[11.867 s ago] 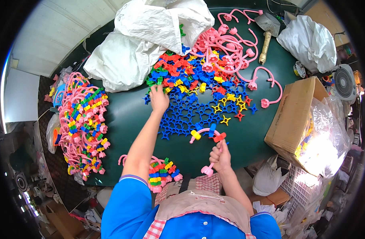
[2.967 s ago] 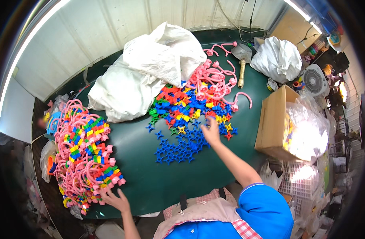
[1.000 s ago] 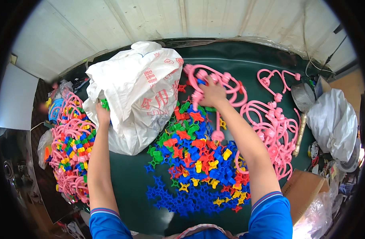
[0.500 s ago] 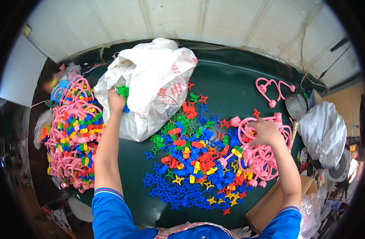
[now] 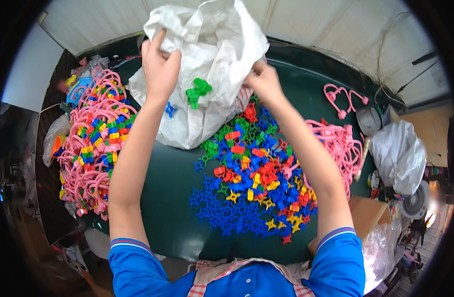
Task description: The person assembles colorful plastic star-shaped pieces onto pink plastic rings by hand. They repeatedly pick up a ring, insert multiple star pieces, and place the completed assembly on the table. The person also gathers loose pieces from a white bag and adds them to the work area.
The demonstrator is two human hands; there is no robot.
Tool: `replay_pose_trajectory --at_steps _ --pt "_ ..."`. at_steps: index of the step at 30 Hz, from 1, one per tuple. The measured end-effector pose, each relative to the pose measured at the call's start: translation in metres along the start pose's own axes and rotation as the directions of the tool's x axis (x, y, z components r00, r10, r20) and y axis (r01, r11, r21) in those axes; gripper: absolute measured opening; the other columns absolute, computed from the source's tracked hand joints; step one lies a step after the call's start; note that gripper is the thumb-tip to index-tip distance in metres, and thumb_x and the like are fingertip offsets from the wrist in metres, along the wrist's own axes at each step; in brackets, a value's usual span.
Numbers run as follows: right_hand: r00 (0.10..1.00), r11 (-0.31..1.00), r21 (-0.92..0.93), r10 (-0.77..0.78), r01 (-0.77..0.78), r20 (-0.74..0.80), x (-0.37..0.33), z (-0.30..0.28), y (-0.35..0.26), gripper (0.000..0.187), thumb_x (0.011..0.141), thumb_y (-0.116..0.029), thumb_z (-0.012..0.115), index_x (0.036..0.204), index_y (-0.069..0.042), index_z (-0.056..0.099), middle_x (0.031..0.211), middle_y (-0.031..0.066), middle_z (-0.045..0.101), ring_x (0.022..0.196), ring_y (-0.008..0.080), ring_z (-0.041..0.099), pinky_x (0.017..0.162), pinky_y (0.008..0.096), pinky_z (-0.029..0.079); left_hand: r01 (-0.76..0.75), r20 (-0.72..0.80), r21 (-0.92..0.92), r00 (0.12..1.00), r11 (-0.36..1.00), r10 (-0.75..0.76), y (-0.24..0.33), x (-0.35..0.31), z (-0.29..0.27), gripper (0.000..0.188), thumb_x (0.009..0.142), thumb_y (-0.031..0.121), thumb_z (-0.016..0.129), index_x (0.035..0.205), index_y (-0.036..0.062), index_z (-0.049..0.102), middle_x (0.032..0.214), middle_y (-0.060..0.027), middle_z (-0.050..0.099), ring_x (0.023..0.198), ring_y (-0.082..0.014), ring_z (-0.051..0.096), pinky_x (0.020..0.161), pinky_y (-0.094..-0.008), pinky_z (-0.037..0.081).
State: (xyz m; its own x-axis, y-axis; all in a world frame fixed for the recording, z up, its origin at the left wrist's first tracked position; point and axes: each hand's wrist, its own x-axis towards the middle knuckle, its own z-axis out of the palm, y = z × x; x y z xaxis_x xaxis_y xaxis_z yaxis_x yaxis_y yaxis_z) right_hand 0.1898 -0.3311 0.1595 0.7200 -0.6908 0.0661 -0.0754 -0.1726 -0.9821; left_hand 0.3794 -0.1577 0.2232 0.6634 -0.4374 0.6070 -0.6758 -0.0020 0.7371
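Note:
A white woven sack point(image 5: 222, 64) stands at the back of the table, its mouth pulled up and facing me. My left hand point(image 5: 161, 69) is closed on the upper left of its rim, fingers bent over the fabric. At the sack's right side is my right hand point(image 5: 264, 81), its fingers bent against the material and partly hidden. Some green plastic star-shaped pieces point(image 5: 199, 92) and a blue star-shaped piece point(image 5: 170, 110) lie on the sack's fabric between my forearms. In front of the sack spreads a loose pile of blue, red, green and yellow star-shaped pieces point(image 5: 232, 210).
Pink plastic loops strung with coloured pieces point(image 5: 95, 143) are heaped at the left. More pink loops point(image 5: 338, 148) lie beyond my right forearm, and a curved pink pair point(image 5: 343, 100) lies at the far right. A cardboard box point(image 5: 368, 213) and a white bag point(image 5: 398, 156) flank the table.
My left hand has moved up from inside the sack to its rim. My right hand has left the pink loops for the sack's right side. The sack's mouth is raised and wider.

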Motion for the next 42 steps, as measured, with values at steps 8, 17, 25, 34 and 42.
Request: replay_pose_trajectory --at_steps 8,17,25,34,42 --pt "0.954 0.977 -0.158 0.095 -0.145 -0.286 -0.128 -0.162 0.014 0.025 0.091 -0.017 0.062 0.098 0.004 0.073 0.088 0.0084 0.072 0.079 0.017 0.068 0.072 0.0293 0.054 -0.076 0.191 -0.194 0.975 0.978 0.114 0.101 -0.08 -0.049 0.045 0.079 -0.003 0.059 0.123 0.0016 0.066 0.088 -0.003 0.047 0.07 -0.0087 0.048 0.059 -0.021 0.041" --pt "0.986 0.995 0.094 -0.055 0.04 0.159 -0.196 -0.095 -0.077 0.026 0.086 -0.004 0.05 0.101 0.006 0.069 0.102 0.0145 0.068 0.094 0.0206 0.066 0.087 0.0311 0.052 -0.127 0.368 -0.072 0.919 0.989 0.145 0.152 -0.185 -0.056 0.055 0.075 -0.007 0.056 0.13 -0.0041 0.06 0.102 -0.0129 0.054 0.075 -0.0178 0.055 0.064 -0.0278 0.048" --pt "0.928 0.638 -0.759 0.195 0.125 0.317 -0.015 0.013 -0.026 0.04 0.084 -0.009 0.05 0.118 0.004 0.066 0.121 0.0271 0.065 0.118 0.0385 0.06 0.103 0.041 0.045 -0.12 0.445 -0.338 0.853 0.934 0.271 0.217 -0.177 -0.056 0.064 0.069 -0.005 0.059 0.133 -0.0036 0.059 0.102 -0.0161 0.055 0.075 -0.0228 0.052 0.066 -0.0316 0.048" --pt "0.931 0.501 -0.858 0.251 0.11 0.266 0.027 0.063 0.084 0.042 0.084 -0.012 0.053 0.122 0.003 0.063 0.124 0.0258 0.063 0.12 0.0375 0.058 0.104 0.0408 0.044 -0.037 0.368 0.293 0.927 0.955 -0.077 0.094 -0.258 -0.094 0.054 0.071 -0.005 0.062 0.125 -0.0056 0.058 0.12 -0.0225 0.046 0.105 -0.0349 0.051 0.09 -0.0414 0.046" --pt "0.938 0.551 -0.82 0.18 0.155 0.298 0.013 0.066 0.099 0.044 0.085 -0.014 0.056 0.125 0.003 0.061 0.127 0.0247 0.061 0.122 0.0367 0.057 0.105 0.0407 0.043 -0.413 0.487 0.074 0.809 0.908 0.329 0.136 -0.208 -0.013 0.062 0.076 0.012 0.075 0.132 0.0061 0.047 0.142 -0.0238 0.027 0.133 -0.0445 0.032 0.111 -0.0576 0.026"
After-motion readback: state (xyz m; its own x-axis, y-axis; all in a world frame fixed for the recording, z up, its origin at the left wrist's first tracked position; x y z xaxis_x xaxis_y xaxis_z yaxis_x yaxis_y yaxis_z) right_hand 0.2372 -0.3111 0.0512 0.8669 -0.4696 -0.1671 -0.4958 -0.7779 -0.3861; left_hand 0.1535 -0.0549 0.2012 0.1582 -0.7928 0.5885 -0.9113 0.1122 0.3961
